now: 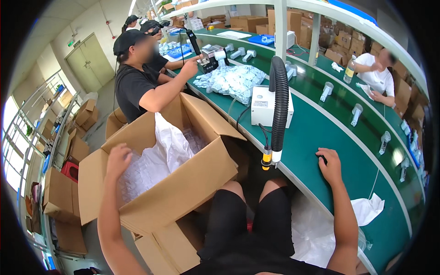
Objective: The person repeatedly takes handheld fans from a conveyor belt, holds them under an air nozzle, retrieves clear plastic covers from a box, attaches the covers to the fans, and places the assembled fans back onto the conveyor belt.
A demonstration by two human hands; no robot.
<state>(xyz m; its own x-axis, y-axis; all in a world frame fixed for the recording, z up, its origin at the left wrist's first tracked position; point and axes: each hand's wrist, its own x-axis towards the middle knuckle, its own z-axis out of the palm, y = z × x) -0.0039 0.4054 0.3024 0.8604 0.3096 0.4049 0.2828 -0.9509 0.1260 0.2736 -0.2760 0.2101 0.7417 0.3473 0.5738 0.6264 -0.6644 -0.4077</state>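
Observation:
My left hand (119, 160) hovers over the left side of a big open cardboard box (183, 190). Its fingers are loosely bent and apart, with nothing visible in them. Inside the box lie many clear plastic pieces (142, 176) and a crumpled white plastic liner (172, 140). On the green worktable (307, 128), my right hand (329, 166) rests with curled fingers. A small dark patch shows between thumb and forefinger; whether it is an object or shadow, I cannot make out.
A white device (268, 107) and a black corrugated hose (278, 101) stand ahead. Beyond lies a bag of pale blue parts (233, 80). Grey handheld devices (356, 114) line the conveyor. A white sheet (368, 209) lies at right. Co-workers (142, 87) work at left and across the conveyor.

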